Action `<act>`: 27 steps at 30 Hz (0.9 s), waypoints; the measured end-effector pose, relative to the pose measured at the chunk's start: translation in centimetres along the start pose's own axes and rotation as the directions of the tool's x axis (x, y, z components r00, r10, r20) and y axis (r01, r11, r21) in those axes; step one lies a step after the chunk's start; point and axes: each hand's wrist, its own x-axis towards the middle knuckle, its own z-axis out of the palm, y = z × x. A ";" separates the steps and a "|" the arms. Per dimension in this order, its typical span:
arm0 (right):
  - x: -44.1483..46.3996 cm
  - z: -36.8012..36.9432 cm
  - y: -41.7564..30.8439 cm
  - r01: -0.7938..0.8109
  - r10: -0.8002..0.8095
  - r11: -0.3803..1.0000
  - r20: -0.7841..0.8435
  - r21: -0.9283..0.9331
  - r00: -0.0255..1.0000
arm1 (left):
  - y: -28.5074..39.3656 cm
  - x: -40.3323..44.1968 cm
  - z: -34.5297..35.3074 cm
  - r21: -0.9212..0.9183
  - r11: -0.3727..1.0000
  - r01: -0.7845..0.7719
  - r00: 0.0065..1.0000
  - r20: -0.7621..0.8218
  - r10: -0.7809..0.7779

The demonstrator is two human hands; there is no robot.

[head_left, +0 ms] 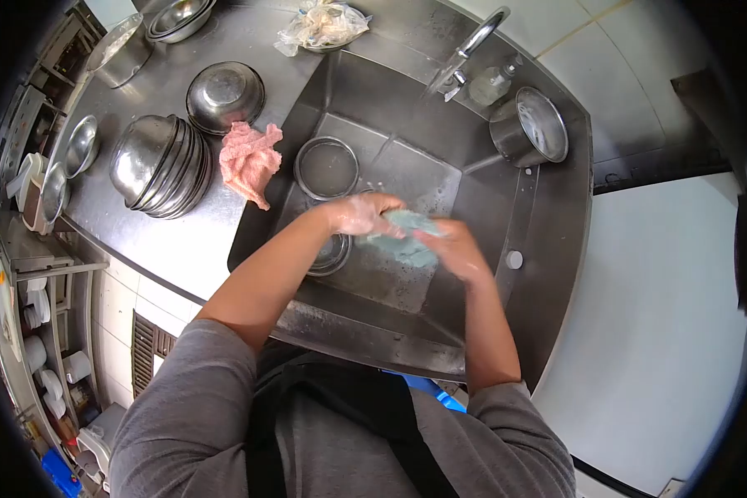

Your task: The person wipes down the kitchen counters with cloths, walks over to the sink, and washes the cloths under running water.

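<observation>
Over the sink (390, 286), my left hand (363, 214) is closed on a pale blue-green cloth (411, 245), with some suds on its skin. From the other side, my right hand (455, 251) grips the same cloth, slightly blurred by motion. Part of the cloth hangs below the fingers. Two round metal bowls lie in the basin to the left: one bowl (327, 168) in plain sight, the other bowl (332, 256) partly hidden by my left forearm.
Left of the sink, a pink cloth (251, 162) lies beside an upturned bowl (225, 97) and stacked metal bowls (159, 166). A faucet (471, 48), a soap bottle (493, 83) and a metal pot (529, 126) stand along the far side. A plastic bag (324, 26) sits at the back.
</observation>
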 end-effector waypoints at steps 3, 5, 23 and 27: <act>0.1 -1.8 3.0 0.250 0.005 0.846 -0.475 0.472 0.880 | -1.2 -1.0 -1.1 0.282 0.959 0.012 1.000 0.010 -0.015; 0.6 -1.1 2.7 0.243 -0.038 0.938 -0.623 0.247 0.781 | -1.5 -0.8 -0.6 0.064 0.997 -0.038 0.986 -0.161 0.048; 4.9 4.6 3.3 0.054 -0.150 0.988 -0.848 -0.143 0.508 | 4.0 4.2 6.3 -0.821 0.552 0.142 0.909 -0.113 -0.402; 3.6 1.6 6.3 -0.029 0.039 0.999 -0.542 0.027 0.840 | 3.6 3.2 3.2 -0.693 0.721 -0.002 0.931 -0.264 -0.251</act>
